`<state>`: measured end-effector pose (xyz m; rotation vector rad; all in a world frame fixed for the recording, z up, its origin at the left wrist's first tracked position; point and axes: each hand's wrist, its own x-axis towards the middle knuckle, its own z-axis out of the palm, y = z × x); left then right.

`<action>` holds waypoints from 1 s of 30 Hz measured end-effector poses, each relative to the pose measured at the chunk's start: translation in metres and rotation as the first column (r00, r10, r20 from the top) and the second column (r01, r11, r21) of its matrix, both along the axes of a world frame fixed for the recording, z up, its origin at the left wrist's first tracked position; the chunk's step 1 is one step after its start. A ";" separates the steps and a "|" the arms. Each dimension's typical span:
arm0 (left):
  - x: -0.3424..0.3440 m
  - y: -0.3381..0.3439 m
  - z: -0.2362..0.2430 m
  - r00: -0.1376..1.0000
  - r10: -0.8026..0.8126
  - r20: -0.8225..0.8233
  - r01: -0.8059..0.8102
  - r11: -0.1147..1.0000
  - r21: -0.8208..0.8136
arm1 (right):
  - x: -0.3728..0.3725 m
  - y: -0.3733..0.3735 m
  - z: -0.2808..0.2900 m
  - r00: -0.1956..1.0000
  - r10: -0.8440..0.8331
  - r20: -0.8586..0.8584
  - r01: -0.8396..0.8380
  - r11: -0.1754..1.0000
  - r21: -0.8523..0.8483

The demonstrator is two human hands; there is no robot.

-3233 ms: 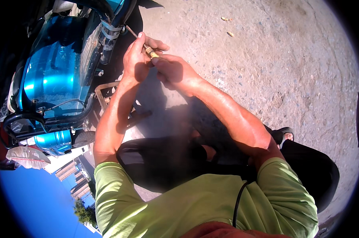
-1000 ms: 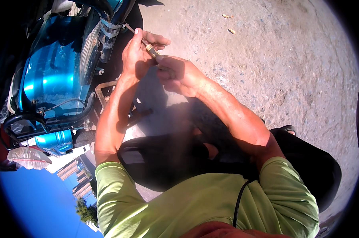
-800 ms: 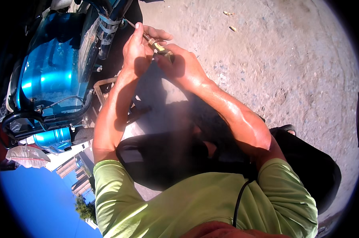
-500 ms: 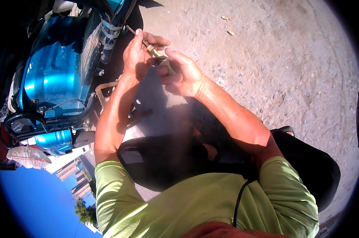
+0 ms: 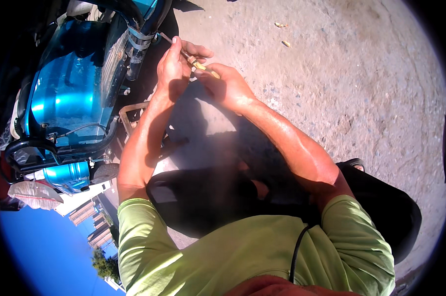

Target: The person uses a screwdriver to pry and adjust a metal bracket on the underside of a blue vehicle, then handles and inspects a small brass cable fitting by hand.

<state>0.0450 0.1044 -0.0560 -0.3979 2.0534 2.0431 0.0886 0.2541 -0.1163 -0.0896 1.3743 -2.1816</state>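
I hold a slim rod-like tool with a yellow handle (image 5: 200, 66), probably a screwdriver, in both hands. My left hand (image 5: 176, 64) cups its shaft near the brass-coloured collar, thumb up and fingers partly curled. My right hand (image 5: 223, 86) is closed round the handle's back end, hiding part of it. The shaft slants up-left to the lower part of a black tube (image 5: 133, 57) wrapped with grey bands, on a blue three-wheeled or similar vehicle (image 5: 65, 84); whether the tip touches it, I cannot tell.
Below the vehicle are a rusty metal frame (image 5: 129, 111), a blue cylinder (image 5: 65, 175) and a pale sack (image 5: 33, 195). Rough concrete ground (image 5: 341, 84) with small yellowish scraps (image 5: 285, 43) lies to the right. My dark-trousered legs (image 5: 381, 207) are bent beneath me; buildings and sky show lower left.
My right hand has shifted round the handle: its fingers loosened and turned half a second ago and now wrap it again. Both hands have moved only slightly otherwise, still on the tool.
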 end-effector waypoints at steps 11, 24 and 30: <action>0.002 0.000 0.008 1.000 0.000 0.023 0.003 0.990 -0.138 | -0.003 0.005 0.001 0.925 0.264 0.272 -0.128 0.894 -0.429; 0.004 -0.007 0.008 0.999 -0.039 -0.007 0.038 0.996 -0.076 | 0.003 -0.002 0.003 0.954 0.175 0.242 -0.084 0.934 -0.347; 0.004 -0.008 0.008 0.999 -0.045 0.012 0.045 0.998 -0.053 | 0.006 -0.005 0.003 0.956 0.159 0.247 -0.075 0.945 -0.317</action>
